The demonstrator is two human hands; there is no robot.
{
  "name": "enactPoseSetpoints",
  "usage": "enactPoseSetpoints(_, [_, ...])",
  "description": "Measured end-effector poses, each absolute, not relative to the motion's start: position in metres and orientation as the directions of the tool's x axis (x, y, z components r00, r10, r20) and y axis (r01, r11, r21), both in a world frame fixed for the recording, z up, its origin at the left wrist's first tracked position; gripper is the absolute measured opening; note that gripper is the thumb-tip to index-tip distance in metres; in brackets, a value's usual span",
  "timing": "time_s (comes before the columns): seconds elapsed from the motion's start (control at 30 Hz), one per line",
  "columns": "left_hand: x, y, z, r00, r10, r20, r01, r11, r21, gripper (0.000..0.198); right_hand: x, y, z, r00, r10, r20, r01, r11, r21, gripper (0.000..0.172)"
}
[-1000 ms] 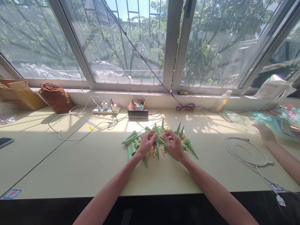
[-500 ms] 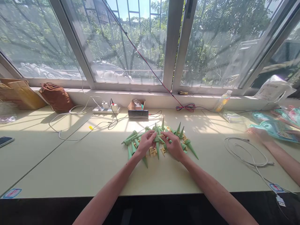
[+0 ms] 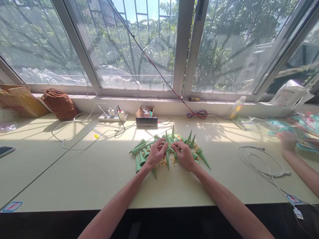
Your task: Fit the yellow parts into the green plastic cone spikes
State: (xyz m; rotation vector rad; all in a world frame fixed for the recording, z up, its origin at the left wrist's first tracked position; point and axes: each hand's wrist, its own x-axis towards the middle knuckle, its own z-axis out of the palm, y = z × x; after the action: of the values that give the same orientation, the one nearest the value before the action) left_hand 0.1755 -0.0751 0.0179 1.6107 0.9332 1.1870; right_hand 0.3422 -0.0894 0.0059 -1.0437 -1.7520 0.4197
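Note:
A heap of green cone-shaped spikes (image 3: 139, 158) mixed with small tan plastic parts (image 3: 163, 161) lies in the middle of the pale table (image 3: 82, 172). Both my hands rest on top of the heap, fingertips meeting. My left hand (image 3: 156, 154) has its fingers curled in a pinch on a green spike near the heap's middle. My right hand (image 3: 183, 154) is also curled, fingertips pressed to the same spot; what it grips is too small to make out.
Another person's hand (image 3: 287, 141) handles teal packets (image 3: 302, 142) at the right. A white cable (image 3: 261, 162) coils nearby. A power strip (image 3: 112, 116), small box (image 3: 146, 112), brown pouch (image 3: 59, 103), bottle (image 3: 237, 107) and phone (image 3: 6, 151) line the back and left.
My hands have stayed on the heap, fingertips shifting slightly together. The other person's hand at the right moved further right and up among the teal packets.

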Motion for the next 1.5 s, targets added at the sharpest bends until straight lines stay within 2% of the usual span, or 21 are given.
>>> enactPoseSetpoints(0.57, [0.176, -0.077, 0.026, 0.255, 0.946, 0.201, -0.010, -0.206, 0.979, 0.034, 0.344, -0.093, 0.012, -0.120, 0.826, 0.551, 0.403, 0.548, -0.733, 0.025])
enactPoseSetpoints(0.9, [0.175, -0.075, 0.017, 0.273, 0.910, 0.310, 0.038, -0.333, 0.942, 0.030, 0.343, -0.092, 0.008, -0.076, 0.836, 0.543, 0.405, 0.524, -0.750, 0.025])
enactPoseSetpoints(1.2, [0.176, -0.076, 0.013, 0.264, 0.833, 0.487, 0.264, -0.548, 0.794, 0.029, 0.342, -0.092, 0.007, -0.026, 0.861, 0.507, 0.343, 0.484, -0.805, 0.026])
enactPoseSetpoints(1.4, [0.177, -0.078, 0.018, 0.295, 0.782, 0.549, 0.256, -0.618, 0.743, 0.023, 0.341, -0.092, 0.008, 0.009, 0.877, 0.480, 0.313, 0.453, -0.834, 0.027])
enactPoseSetpoints(1.5, [0.177, -0.077, 0.018, 0.308, 0.787, 0.534, 0.223, -0.606, 0.764, 0.024, 0.340, -0.092, 0.009, 0.010, 0.878, 0.478, 0.288, 0.455, -0.843, 0.027])
